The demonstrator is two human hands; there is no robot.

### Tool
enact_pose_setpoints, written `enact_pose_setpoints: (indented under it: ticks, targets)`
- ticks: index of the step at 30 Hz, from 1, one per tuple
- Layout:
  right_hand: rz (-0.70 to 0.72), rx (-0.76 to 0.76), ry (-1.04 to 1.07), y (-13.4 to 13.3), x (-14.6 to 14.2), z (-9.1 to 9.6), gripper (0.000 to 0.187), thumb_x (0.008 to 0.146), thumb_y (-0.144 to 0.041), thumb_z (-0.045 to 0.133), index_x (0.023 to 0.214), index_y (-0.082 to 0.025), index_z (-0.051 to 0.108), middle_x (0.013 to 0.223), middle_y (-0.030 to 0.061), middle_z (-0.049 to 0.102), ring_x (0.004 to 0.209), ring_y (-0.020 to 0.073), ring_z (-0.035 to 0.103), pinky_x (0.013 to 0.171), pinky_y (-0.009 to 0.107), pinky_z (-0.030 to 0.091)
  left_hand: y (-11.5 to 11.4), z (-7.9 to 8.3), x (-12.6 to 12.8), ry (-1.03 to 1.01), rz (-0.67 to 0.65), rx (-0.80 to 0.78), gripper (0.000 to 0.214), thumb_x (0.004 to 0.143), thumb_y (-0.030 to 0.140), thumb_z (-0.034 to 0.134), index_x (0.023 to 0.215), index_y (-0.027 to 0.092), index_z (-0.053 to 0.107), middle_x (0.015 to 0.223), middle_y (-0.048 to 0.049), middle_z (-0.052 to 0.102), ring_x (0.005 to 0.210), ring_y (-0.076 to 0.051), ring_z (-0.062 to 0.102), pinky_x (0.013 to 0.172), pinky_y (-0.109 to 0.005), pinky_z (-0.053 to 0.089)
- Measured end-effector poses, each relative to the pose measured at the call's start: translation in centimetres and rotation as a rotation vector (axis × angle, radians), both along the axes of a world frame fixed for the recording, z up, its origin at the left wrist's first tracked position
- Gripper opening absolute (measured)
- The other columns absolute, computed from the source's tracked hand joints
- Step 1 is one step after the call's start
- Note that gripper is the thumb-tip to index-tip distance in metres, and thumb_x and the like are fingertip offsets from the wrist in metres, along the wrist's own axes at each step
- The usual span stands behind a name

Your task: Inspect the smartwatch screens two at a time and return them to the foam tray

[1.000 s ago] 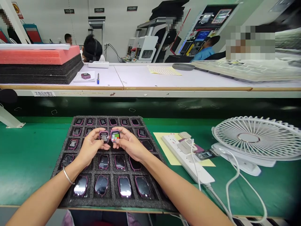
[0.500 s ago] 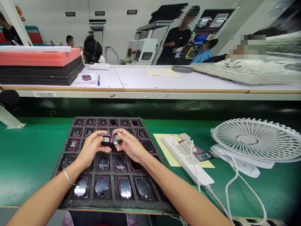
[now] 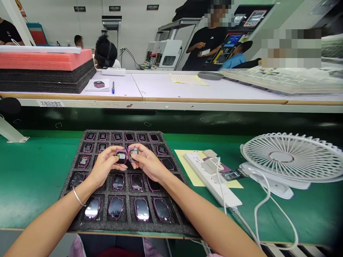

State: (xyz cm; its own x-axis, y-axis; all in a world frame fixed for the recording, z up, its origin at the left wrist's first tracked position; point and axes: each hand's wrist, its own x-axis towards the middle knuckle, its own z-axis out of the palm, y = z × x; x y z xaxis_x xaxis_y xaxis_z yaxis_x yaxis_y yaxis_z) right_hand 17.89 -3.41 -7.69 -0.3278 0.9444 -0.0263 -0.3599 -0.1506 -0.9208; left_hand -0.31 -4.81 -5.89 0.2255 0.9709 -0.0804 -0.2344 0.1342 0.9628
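Observation:
A black foam tray (image 3: pixel 72 185) lies on the green bench in front of me, its pockets filled with several small purple smartwatch bodies (image 3: pixel 141 209). My left hand (image 3: pixel 103 167) pinches one purple watch body (image 3: pixel 121 156) with a lit screen above the tray's middle. Right beside it, my right hand (image 3: pixel 148 165) grips a second purple watch body (image 3: pixel 133 153), whose screen shows green and red. Both units are held close together, almost touching, tilted down toward the tray. A metal bangle (image 3: pixel 77 197) sits on my left wrist.
A white power strip (image 3: pixel 214 184) with plugs and white cables lies right of the tray on a yellow sheet. A white fan (image 3: pixel 292 157) lies flat at far right. Behind runs a white shelf (image 3: pixel 187 92) with stacked foam (image 3: pixel 45 71); other people work beyond.
Both hands have lowered the two watch bodies slightly toward the tray and tilted them forward; the left unit's screen has changed from text to a coloured display.

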Motion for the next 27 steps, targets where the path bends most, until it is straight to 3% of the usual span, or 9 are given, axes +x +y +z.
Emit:
enact_pose_setpoints:
  ticks: [7, 21, 27]
  targets:
    - [0.019, 0.023, -0.016, -0.17, 0.1, 0.26, 0.035, 0.071, -0.017, 0.071, 0.105, -0.022, 0.061, 0.077, -0.0039, 0.061, 0.056, 0.0097, 0.056, 0.056, 0.026, 0.042, 0.03, 0.14, 0.19, 0.027, 0.024, 0.002, 0.037, 0.073, 0.029, 0.069, 0.108, 0.017, 0.063, 0.083, -0.0001, 0.067, 0.06, -0.017, 0.072, 0.062, -0.032, 0.062]
    - [0.025, 0.037, -0.041, -0.15, 0.24, 0.07, 0.035, 0.079, -0.033, 0.075, 0.109, -0.023, 0.061, 0.075, -0.0029, 0.062, 0.058, 0.0117, 0.06, 0.057, 0.027, 0.044, 0.05, 0.18, 0.2, 0.061, 0.039, 0.03, 0.041, 0.073, 0.029, 0.072, 0.112, 0.017, 0.061, 0.094, -0.0033, 0.069, 0.06, -0.016, 0.071, 0.063, -0.032, 0.062]
    - [0.024, 0.027, -0.024, -0.13, 0.24, 0.14, 0.038, 0.074, -0.018, 0.072, 0.11, -0.023, 0.061, 0.079, -0.003, 0.064, 0.059, 0.011, 0.061, 0.058, 0.026, 0.044, -0.05, 0.0, 0.08, 0.038, 0.024, 0.025, 0.045, 0.072, 0.026, 0.069, 0.116, 0.018, 0.06, 0.097, -0.0034, 0.068, 0.063, -0.016, 0.072, 0.066, -0.032, 0.061]
